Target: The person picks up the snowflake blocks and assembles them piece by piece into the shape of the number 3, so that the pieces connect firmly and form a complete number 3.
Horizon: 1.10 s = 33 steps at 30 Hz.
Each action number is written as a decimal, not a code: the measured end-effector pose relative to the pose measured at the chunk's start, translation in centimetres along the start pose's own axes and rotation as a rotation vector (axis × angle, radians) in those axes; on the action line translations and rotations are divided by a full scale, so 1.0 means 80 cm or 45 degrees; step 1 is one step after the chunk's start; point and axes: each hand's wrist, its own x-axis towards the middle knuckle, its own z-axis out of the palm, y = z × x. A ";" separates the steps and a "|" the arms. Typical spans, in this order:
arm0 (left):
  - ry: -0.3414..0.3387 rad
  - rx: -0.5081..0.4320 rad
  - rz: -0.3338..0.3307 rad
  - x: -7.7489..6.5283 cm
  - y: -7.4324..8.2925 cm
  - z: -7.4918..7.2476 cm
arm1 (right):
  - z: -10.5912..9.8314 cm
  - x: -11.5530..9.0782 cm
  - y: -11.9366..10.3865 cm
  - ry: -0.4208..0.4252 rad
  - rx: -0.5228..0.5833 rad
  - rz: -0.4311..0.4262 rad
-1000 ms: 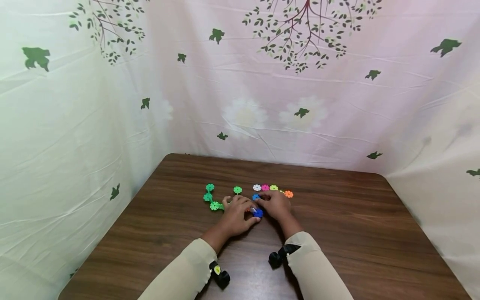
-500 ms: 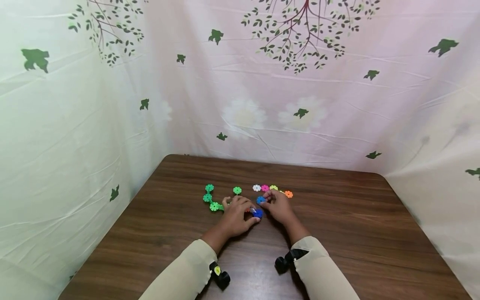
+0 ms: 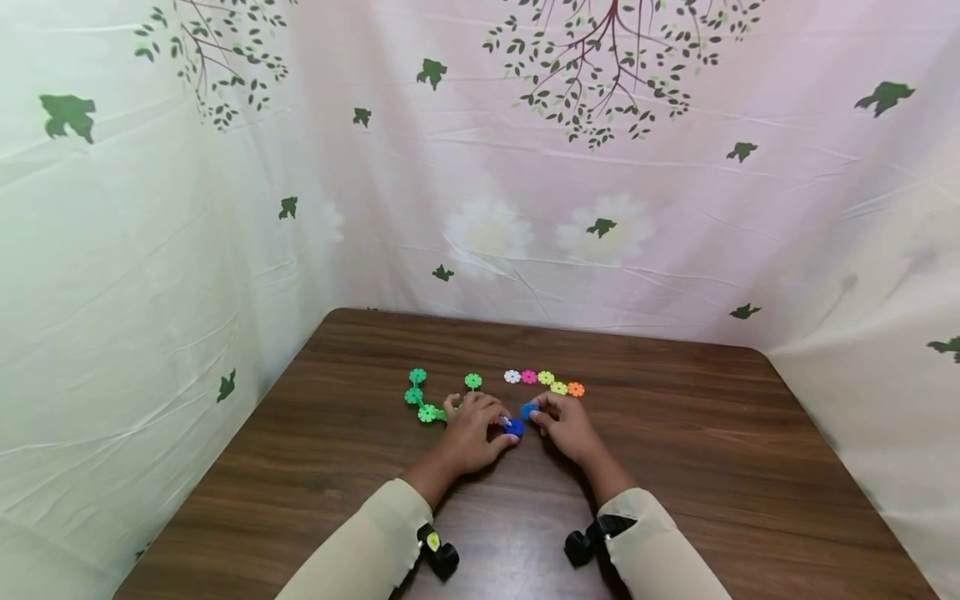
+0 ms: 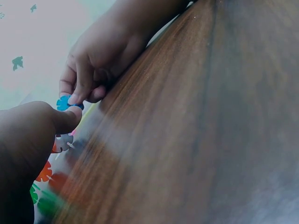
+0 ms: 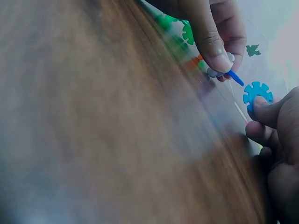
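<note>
My left hand [image 3: 472, 432] pinches a dark blue notched disc [image 3: 514, 427] between thumb and fingers. In the right wrist view this dark blue disc [image 5: 237, 78] shows edge-on, beside a pale grey disc [image 5: 212, 73]. A linked chain of green flower-shaped discs [image 3: 427, 413] runs out to the left from under that hand, its middle hidden by the fingers. My right hand [image 3: 573, 429] holds a lighter blue notched disc [image 3: 528, 411] by its rim, just right of the dark blue one. The right wrist view shows a small gap between this lighter blue disc [image 5: 256, 91] and the dark one.
Beyond the right hand lie a white disc [image 3: 512, 377], a pink disc [image 3: 528, 377], two yellow discs and an orange disc [image 3: 575, 389] in a bent row. A green disc [image 3: 473, 381] stands out behind the left hand. Printed cloth [image 3: 360, 250] hangs around the wooden table [image 3: 675, 417].
My right hand has drawn back towards me and to the right with the lighter blue disc, uncovering a yellow disc in the row. The left hand has stayed in place.
</note>
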 end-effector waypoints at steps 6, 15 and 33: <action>0.004 -0.004 0.014 -0.001 -0.002 -0.001 | -0.002 -0.008 0.000 -0.018 0.007 -0.001; -0.005 -0.009 -0.002 0.000 -0.002 0.001 | -0.004 -0.017 -0.002 -0.012 0.036 0.010; 0.028 -0.057 0.049 0.001 0.000 0.004 | -0.006 -0.019 -0.002 -0.042 -0.045 -0.004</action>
